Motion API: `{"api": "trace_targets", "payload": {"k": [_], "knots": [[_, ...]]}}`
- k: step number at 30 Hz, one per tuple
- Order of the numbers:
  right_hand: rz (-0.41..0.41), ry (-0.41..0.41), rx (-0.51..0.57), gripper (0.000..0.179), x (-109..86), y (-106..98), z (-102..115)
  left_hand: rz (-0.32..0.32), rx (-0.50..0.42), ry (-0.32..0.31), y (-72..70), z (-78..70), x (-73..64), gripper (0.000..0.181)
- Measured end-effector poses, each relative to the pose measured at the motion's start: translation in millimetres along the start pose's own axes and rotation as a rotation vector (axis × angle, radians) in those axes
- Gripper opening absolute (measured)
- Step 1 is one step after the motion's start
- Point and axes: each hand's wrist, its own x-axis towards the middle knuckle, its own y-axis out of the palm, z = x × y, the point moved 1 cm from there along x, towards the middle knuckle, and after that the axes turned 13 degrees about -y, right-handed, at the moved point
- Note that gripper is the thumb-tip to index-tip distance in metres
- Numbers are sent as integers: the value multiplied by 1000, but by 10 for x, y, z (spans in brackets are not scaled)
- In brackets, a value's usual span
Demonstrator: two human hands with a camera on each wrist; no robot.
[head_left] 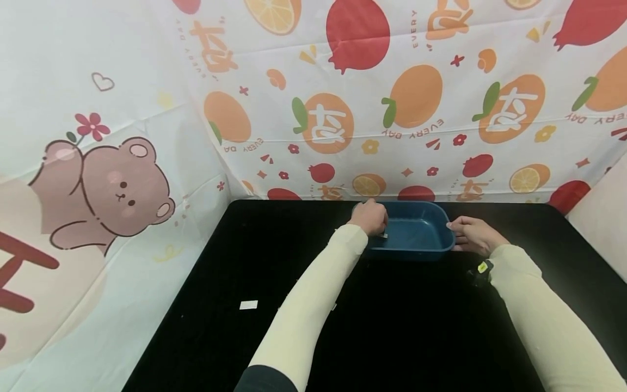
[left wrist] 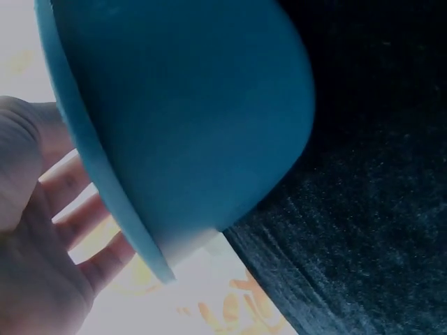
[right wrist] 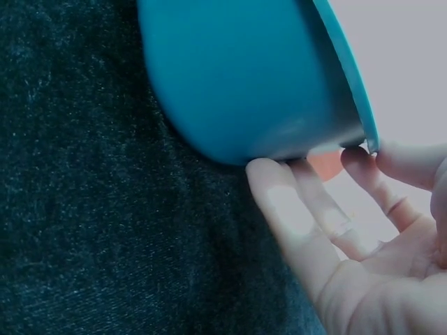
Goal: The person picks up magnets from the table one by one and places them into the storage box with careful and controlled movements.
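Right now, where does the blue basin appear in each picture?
Head: the blue basin lies right of centre.
Left wrist: the basin, upper left to centre, cut off by the top edge.
Right wrist: the basin, top centre, likewise cut off.
Shared landmark: the dark tabletop.

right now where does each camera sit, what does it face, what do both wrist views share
Head: on the head, looks forward and down at the black table and blue basin; both sleeved arms, left grip and right grip show.
Left wrist: on that wrist, faces the basin's one end; left grip shows.
Right wrist: on that wrist, faces the opposite end; right grip shows.
Wrist views share the basin's outer wall, rim, table.
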Motion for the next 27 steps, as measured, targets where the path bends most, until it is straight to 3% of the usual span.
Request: {"api": "trace_targets", "payload": {"k": [5, 11, 17, 27], "knots": [[-14, -2, 8, 22, -9, -15, -8, -25, 38, 26, 17, -12, 1, 17], [-22, 1, -15, 24, -31, 6, 18, 24, 63, 14, 56, 39, -65, 16], [-20, 8, -23, 25, -22, 21, 3, -15, -1, 25, -4, 90, -94, 24], [-20, 7, -17, 26, -3, 20, -15, -27, -64, 7, -43, 210, -77, 19]]}}
